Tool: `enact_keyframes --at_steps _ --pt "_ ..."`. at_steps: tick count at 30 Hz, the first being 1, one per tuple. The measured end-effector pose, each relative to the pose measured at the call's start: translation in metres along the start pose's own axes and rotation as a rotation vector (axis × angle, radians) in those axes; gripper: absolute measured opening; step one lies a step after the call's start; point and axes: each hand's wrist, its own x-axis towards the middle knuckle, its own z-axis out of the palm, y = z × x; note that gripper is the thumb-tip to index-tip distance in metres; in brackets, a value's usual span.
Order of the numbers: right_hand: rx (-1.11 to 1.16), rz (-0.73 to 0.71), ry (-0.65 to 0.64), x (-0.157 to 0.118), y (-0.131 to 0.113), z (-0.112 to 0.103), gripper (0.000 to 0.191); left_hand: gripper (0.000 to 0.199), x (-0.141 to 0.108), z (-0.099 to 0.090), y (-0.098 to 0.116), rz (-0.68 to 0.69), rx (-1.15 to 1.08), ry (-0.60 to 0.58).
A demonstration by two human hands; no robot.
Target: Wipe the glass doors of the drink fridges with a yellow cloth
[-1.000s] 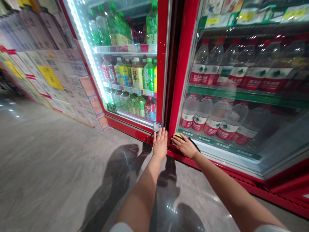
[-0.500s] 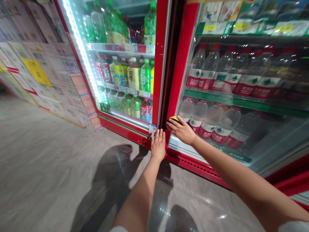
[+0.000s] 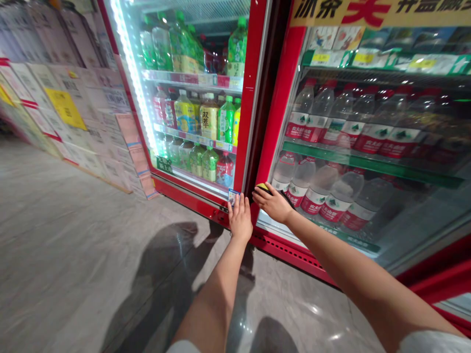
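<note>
My left hand (image 3: 240, 219) lies with fingers extended at the lower right corner of the left fridge's red door frame (image 3: 247, 122), just below a small blue and white label (image 3: 233, 195). My right hand (image 3: 273, 202) is over a yellow and black object (image 3: 263, 187) at the lower left corner of the right fridge's red frame (image 3: 278, 98). Its fingers are bent over that object, which is mostly hidden under them; it may be a sponge or cloth. Behind the glass beside my right hand stand water bottles with red labels (image 3: 313, 200).
Green tea bottles and other drinks (image 3: 209, 117) fill the lit left fridge. Stacked cartons (image 3: 88, 122) with yellow signs line the left side. A yellow banner (image 3: 379, 12) crosses the upper right fridge. Grey floor (image 3: 73, 245) with shadows lies below.
The view has tilted up slightly, bringing the yellow banner into sight. My right hand has shifted slightly down and left in the picture, with the yellow and black object; my left hand stays at the door corner.
</note>
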Motion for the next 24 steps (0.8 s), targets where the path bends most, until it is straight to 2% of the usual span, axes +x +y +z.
enact_keyframes --at_steps 2,5,7,9,12,14,15,17,20,22,24 --pt "-0.008 0.03 0.016 0.005 0.016 -0.016 0.036 0.07 0.002 -0.003 0.001 -0.003 -0.004 0.02" --pt "-0.017 0.246 0.124 0.015 0.04 -0.043 0.044 0.072 0.005 -0.006 0.005 0.008 -0.012 0.035" --pt "-0.021 0.337 0.164 0.015 0.041 -0.047 0.049 0.073 0.007 -0.007 0.008 0.008 -0.021 0.037" --pt "-0.022 0.299 0.153 0.007 0.028 -0.036 0.05 0.074 0.009 -0.007 0.011 0.0 -0.033 0.034" --pt "-0.012 0.102 0.081 -0.012 0.007 -0.012 0.044 0.073 0.011 -0.008 0.016 -0.022 -0.046 0.036" --pt "-0.005 0.014 0.044 -0.019 0.008 -0.011 0.042 0.072 0.014 -0.009 0.019 -0.059 -0.056 0.048" --pt "-0.009 0.024 0.048 -0.018 0.016 -0.018 0.042 0.073 0.016 -0.01 0.021 -0.079 -0.062 0.056" --pt "-0.034 0.148 0.11 -0.012 0.041 -0.044 0.046 0.074 0.021 -0.012 0.025 -0.102 -0.076 0.068" --pt "-0.108 0.487 0.268 0.0 0.078 -0.087 0.056 0.074 0.028 -0.014 0.033 -0.095 -0.095 0.08" --pt "-0.133 0.563 0.307 -0.001 0.084 -0.097 0.058 0.073 0.032 -0.014 0.039 -0.079 -0.111 0.089" --pt "-0.13 0.499 0.265 -0.015 0.072 -0.087 0.059 0.072 0.034 -0.013 0.045 -0.055 -0.126 0.096"
